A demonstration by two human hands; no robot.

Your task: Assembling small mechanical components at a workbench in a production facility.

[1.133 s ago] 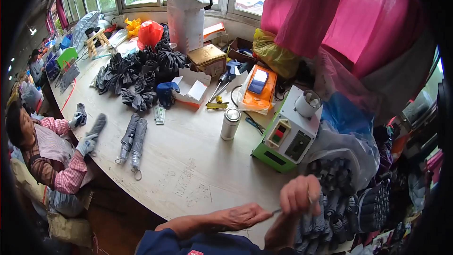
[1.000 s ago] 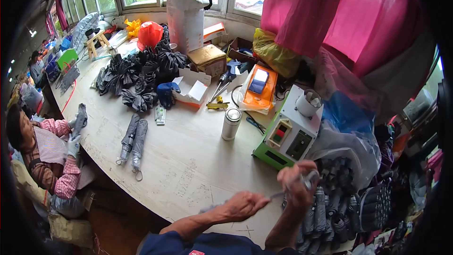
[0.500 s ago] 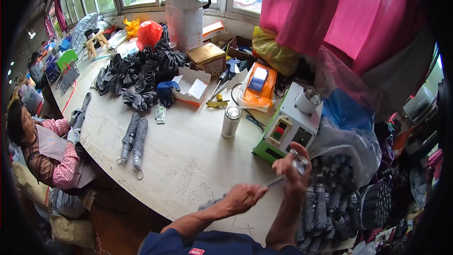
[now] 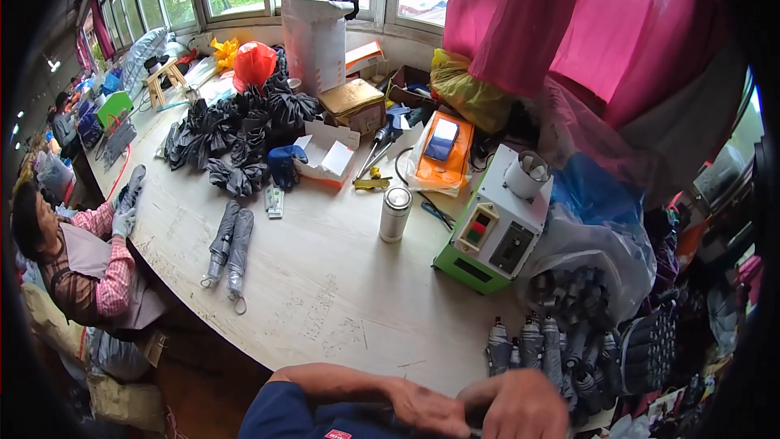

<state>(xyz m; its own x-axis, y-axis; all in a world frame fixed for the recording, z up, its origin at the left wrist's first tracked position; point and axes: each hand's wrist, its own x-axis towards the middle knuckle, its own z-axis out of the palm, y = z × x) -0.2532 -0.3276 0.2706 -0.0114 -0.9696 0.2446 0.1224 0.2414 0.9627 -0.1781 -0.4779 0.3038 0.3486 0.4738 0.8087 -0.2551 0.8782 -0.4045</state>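
Both my hands are low at the bottom edge, close together in front of my body. My left hand [image 4: 431, 410] has its fingers curled and partly hidden, and beside it my right hand [image 4: 524, 406] is closed with its knuckles up, smeared a little by motion. Between them shows only a sliver of the metal umbrella shaft [image 4: 475, 432]; the rest of that umbrella is hidden. Nearest to my right hand, several folded grey umbrellas [image 4: 552, 349] stand bunched at the table's right edge. Two more folded umbrellas [image 4: 236, 256] lie to the left on the table.
A green and white machine [image 4: 491, 223] stands at the right, with a silver flask [image 4: 395, 214] left of it. Behind are an open white box [image 4: 327, 154], an orange package [image 4: 443, 154] and black fabric bundles [image 4: 215, 134]. A gloved co-worker [image 4: 89, 256] holds an umbrella at far left.
Both my hands have come down toward my body and closer together, taking the umbrella mostly out of view. The co-worker's umbrella has shifted slightly.
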